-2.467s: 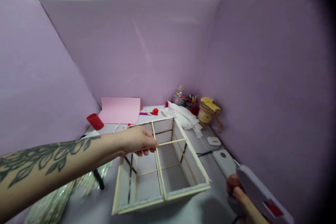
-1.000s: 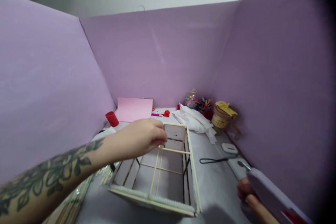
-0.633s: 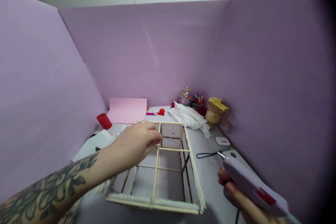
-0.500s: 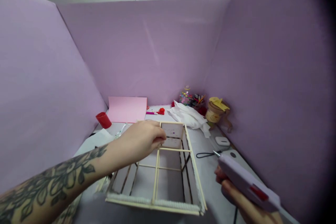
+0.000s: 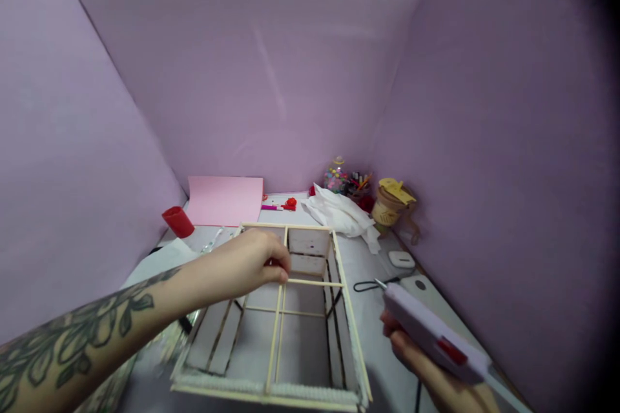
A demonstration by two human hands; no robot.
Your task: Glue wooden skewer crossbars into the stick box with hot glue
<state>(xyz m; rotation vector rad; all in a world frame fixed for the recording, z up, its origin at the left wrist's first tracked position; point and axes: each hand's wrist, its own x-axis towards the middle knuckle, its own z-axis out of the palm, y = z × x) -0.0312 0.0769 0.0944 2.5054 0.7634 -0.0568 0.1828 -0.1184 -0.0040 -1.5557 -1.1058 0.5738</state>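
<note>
Lilac panels (image 5: 252,77) enclose the pale tabletop (image 5: 375,335) on three sides, white wall above the back one.

Nearest, right side: right hand (image 5: 419,364) curled round the handle of a lilac glue gun (image 5: 426,329); white rod out of its rear, metal nozzle angled up and left, well apart from the wooden frame (image 5: 274,335).

Frame sits mid-table, open side up; thin sticks, whitish ribbed trim along the near edge. Left hand (image 5: 256,258) over it from the left, fingers bent and thumb closed in, pinching at the left end of a crossbar (image 5: 314,282), where it meets the lengthwise stick. Exact contact partly hidden by the fingers. Tattooed forearm passes above a shiny wrapped bundle (image 5: 104,387).

Just beyond the nozzle: black cord loop (image 5: 364,286), grey flat device (image 5: 431,297), small white case (image 5: 402,259).

Farther, left: white sheet (image 5: 159,261), red tube (image 5: 178,222) on its side, pink paper (image 5: 225,200) by the back panel.

Farther, right: crumpled white plastic (image 5: 341,211), brown cup (image 5: 388,211) topped with something yellow, then pens (image 5: 359,184) beside a clear jar (image 5: 335,179) of coloured bits.
</note>
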